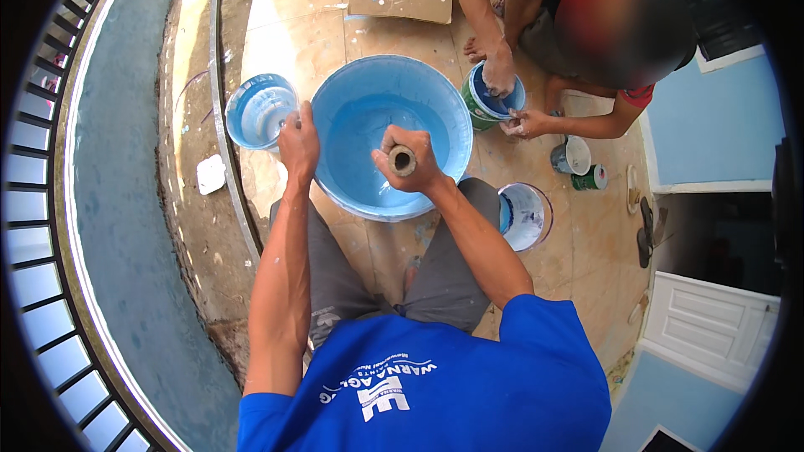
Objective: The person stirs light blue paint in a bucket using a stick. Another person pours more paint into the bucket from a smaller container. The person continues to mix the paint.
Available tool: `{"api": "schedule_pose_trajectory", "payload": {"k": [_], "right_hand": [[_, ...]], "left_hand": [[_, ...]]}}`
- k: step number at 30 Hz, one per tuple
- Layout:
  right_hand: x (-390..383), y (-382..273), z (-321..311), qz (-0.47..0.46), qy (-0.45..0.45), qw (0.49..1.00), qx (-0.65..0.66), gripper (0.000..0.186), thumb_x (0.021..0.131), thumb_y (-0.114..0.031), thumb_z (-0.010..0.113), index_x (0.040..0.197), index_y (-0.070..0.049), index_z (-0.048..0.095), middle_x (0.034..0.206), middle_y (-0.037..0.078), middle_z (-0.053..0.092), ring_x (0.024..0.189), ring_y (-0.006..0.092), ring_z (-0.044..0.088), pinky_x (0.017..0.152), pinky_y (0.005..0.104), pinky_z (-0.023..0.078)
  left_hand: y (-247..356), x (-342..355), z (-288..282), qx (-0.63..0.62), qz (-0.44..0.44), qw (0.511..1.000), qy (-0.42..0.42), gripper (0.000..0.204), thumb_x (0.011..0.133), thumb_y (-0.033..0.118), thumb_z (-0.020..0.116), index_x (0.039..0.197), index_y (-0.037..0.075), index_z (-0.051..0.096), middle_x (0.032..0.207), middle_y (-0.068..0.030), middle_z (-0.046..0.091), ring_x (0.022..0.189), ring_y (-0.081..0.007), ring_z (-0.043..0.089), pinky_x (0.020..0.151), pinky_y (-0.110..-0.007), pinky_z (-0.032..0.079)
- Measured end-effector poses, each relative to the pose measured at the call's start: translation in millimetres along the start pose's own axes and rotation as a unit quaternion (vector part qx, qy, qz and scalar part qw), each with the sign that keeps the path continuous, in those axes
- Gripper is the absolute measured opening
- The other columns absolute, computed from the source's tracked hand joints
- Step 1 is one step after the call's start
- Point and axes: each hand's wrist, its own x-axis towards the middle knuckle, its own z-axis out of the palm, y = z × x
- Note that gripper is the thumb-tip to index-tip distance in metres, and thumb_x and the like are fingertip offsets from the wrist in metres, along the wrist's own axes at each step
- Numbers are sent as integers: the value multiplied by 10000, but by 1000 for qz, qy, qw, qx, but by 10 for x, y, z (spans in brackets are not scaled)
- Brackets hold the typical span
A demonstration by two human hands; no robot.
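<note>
Head view | pole (395, 163), end-on over tub (452, 113), is gripped by right hand (421, 156) | left hand (299, 149) is curled at tub's left rim, hold unclear | paint (356, 127) could be slopped over if pole is swung too hard

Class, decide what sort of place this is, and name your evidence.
Probably a home's outdoor yard or porch: a black railing, a white panelled door beside pale blue walls, and sunlit floor tiles.

White lettering (402, 374) on my blue shirt (486, 368)
It curves beside a blocky white emblem (385, 402); my grey trousers (343, 272) bear a small white print (325, 322).
</note>
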Motion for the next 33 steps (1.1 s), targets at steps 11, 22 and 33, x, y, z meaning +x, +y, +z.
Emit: {"api": "schedule_pose_trajectory", "payload": {"k": [11,22,33], "right_hand": [[-482,-667,57,95,22,992,85,267,810,-41,770,721,-66,519,597,49,555,491,130,523,482,309,401],[322,-371,274,58,203,942,262,212,848,64,689,784,-50,523,646,27,598,567,72,522,543,272,447],[526,208,605,73,320,941,80,230,845,-53,765,763,-56,550,641,30,603,557,118,561,549,300,462]], "left_hand": [[50,-69,32,-29,22,999,32,580,1039,484,508,1063,-59,709,1013,-339,699,1000,-481,671,898,-512,485],[47,-57,7,-39,18,999,26,589,1038,494,515,978,-64,694,920,-322,699,906,-486,664,833,-512,487],[105,-63,-6,-41,3,999,29,588,1033,505,519,1055,-50,711,975,-326,713,976,-490,678,863,-520,499]]}}
